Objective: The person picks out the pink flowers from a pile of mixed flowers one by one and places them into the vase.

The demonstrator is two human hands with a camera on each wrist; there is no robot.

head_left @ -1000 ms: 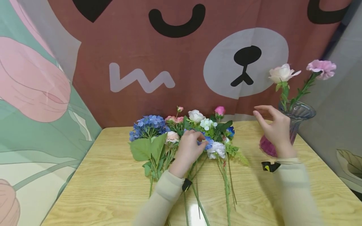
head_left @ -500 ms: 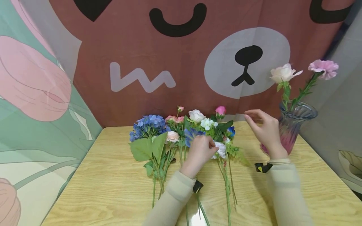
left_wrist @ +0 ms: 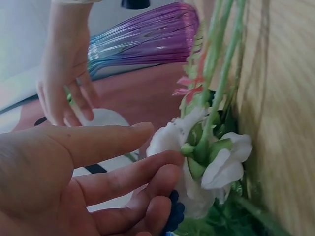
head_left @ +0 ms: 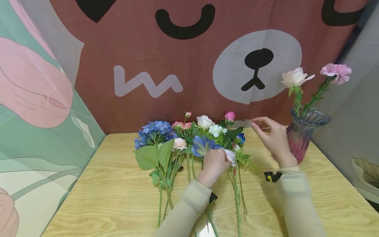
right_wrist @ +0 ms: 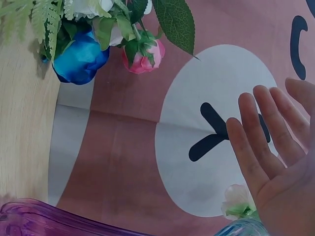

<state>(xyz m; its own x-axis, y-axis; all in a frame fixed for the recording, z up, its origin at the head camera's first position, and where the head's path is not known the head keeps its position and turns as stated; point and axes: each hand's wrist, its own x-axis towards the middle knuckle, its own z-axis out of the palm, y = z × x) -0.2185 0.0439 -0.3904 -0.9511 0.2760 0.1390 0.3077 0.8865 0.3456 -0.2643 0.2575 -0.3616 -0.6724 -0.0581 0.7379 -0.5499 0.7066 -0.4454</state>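
My left hand (head_left: 215,164) reaches in at a white flower (head_left: 230,157) lying on the table. In the left wrist view its loosely bent fingers (left_wrist: 162,167) overlap the white petals (left_wrist: 224,167), with thumb and forefinger apart and nothing between them. A blue flower (head_left: 201,146) with a yellowish streak lies just left of that hand. My right hand (head_left: 273,140) hovers beside the glass vase (head_left: 302,135), and the right wrist view shows its fingers (right_wrist: 253,152) spread and bare. A pale rose (head_left: 296,77) and a pink carnation (head_left: 336,73) stand in the vase.
Several more stems lie across the table (head_left: 118,191): a blue hydrangea (head_left: 157,130) with broad leaves, a peach flower (head_left: 179,144), a white rose (head_left: 204,121), a pink bud (head_left: 230,116) and a fern sprig (head_left: 250,162). A printed bear cloth (head_left: 133,112) hangs behind the table.
My left hand has moved right, from over the blue flower to the white flower, uncovering the blue petals. The right hand has drifted left, away from the vase.
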